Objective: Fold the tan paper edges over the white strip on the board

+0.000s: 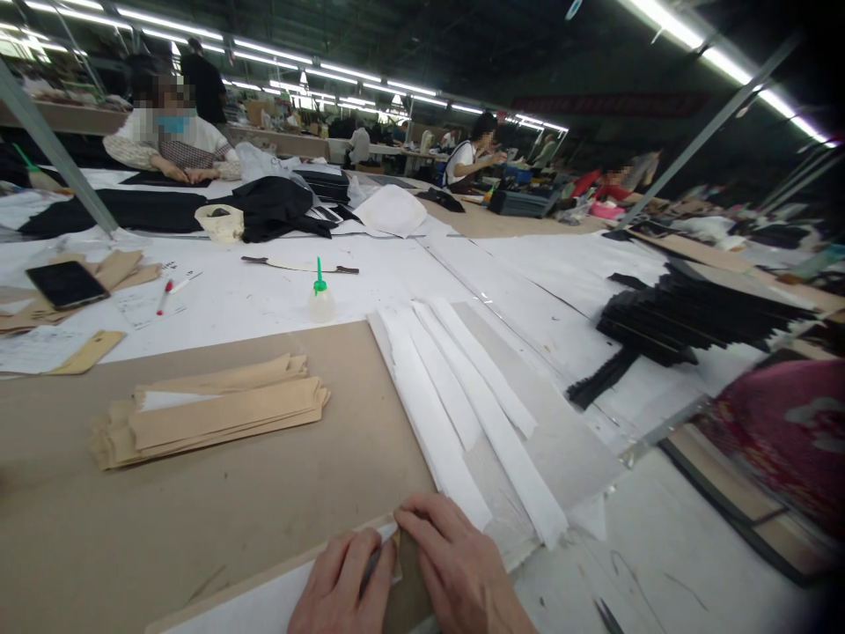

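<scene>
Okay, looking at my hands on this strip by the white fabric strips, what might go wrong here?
1. The left hand and right hand press close together on one strip end; a slip might crease it.
2. The loose white strips lie fanned right beside the right hand; a nudge might scatter them.
3. The green-capped bottle stands nearby and might tip.

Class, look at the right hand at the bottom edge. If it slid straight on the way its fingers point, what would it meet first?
The right hand points up and to the left, so it would probably first meet the near end of the white strips just beyond its fingertips; depth is hard to judge.
</scene>
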Demonstrator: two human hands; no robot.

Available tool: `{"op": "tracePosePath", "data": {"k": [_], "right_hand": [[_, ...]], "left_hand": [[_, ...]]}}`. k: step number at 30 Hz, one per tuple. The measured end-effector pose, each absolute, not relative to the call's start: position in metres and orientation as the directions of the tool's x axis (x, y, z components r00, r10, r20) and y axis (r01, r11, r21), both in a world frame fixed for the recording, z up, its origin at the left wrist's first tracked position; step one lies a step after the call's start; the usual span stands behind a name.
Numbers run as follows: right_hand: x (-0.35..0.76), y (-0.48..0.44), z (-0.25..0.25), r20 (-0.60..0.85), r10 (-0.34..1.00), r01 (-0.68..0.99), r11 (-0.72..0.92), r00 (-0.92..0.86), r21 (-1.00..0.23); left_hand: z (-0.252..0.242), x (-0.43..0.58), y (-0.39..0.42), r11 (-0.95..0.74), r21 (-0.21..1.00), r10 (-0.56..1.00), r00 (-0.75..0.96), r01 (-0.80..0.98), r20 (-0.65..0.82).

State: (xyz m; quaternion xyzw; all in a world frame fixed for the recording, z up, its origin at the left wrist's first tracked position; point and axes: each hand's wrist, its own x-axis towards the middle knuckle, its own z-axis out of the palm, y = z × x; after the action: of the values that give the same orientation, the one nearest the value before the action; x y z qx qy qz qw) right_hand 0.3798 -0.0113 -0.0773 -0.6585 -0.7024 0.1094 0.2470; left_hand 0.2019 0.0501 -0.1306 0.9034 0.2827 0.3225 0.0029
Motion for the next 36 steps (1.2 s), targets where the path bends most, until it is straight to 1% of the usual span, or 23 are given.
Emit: {"op": "tracePosePath", "data": {"k": [4, 8, 14, 15, 16, 17, 19, 21, 22, 24, 28, 32, 36], "right_hand": [[0.379, -0.009, -0.074, 0.139, 0.99, 0.92, 0.085, -0.034, -0.383], [0.377, -0.006, -0.074, 0.115, 0.991, 0.954, 0.097, -0.067, -0.285], [0.372, -0.003, -0.079, 0.173, 0.976, 0.983, 0.154, -0.136, -0.096], [0.371, -0.003, -0.078, 0.173, 0.974, 0.983, 0.16, -0.144, -0.084], [0.372, -0.003, -0.076, 0.166, 0.976, 0.982, 0.157, -0.139, -0.101], [0.372, -0.004, -0.074, 0.155, 0.981, 0.979, 0.143, -0.12, -0.148], [0.376, -0.006, -0.069, 0.143, 0.988, 0.945, 0.103, -0.06, -0.31], [0.38, -0.01, -0.065, 0.157, 0.988, 0.875, 0.076, -0.001, -0.477], [0.382, -0.012, -0.065, 0.17, 0.985, 0.841, 0.079, 0.015, -0.535], [0.383, -0.016, -0.066, 0.198, 0.98, 0.799, 0.103, 0.02, -0.592], [0.381, -0.021, -0.07, 0.253, 0.967, 0.797, 0.152, 0.001, -0.585], [0.378, -0.019, -0.071, 0.277, 0.961, 0.831, 0.157, -0.003, -0.534], [0.376, -0.018, -0.076, 0.252, 0.967, 0.874, 0.139, -0.019, -0.465]], "left_hand": [[-0.13, 0.202, 0.05, -0.842, 0.187, 0.51, 0.635, 0.506, 0.581], [-0.132, 0.201, 0.051, -0.847, 0.178, 0.502, 0.644, 0.501, 0.577], [-0.136, 0.199, 0.051, -0.857, 0.177, 0.493, 0.67, 0.484, 0.555], [-0.136, 0.199, 0.051, -0.86, 0.176, 0.489, 0.674, 0.479, 0.553], [-0.135, 0.199, 0.051, -0.862, 0.174, 0.486, 0.678, 0.476, 0.551], [-0.134, 0.199, 0.052, -0.863, 0.171, 0.484, 0.68, 0.475, 0.551], [-0.131, 0.199, 0.052, -0.865, 0.167, 0.48, 0.681, 0.474, 0.553], [-0.129, 0.198, 0.053, -0.866, 0.171, 0.479, 0.678, 0.47, 0.558], [-0.129, 0.197, 0.054, -0.868, 0.172, 0.476, 0.679, 0.467, 0.559], [-0.129, 0.195, 0.057, -0.885, 0.154, 0.445, 0.698, 0.44, 0.561], [-0.13, 0.192, 0.063, -0.919, 0.095, 0.366, 0.738, 0.382, 0.567], [-0.129, 0.192, 0.065, -0.92, 0.091, 0.36, 0.731, 0.381, 0.58], [-0.128, 0.193, 0.063, -0.921, 0.09, 0.36, 0.739, 0.379, 0.57]]}}
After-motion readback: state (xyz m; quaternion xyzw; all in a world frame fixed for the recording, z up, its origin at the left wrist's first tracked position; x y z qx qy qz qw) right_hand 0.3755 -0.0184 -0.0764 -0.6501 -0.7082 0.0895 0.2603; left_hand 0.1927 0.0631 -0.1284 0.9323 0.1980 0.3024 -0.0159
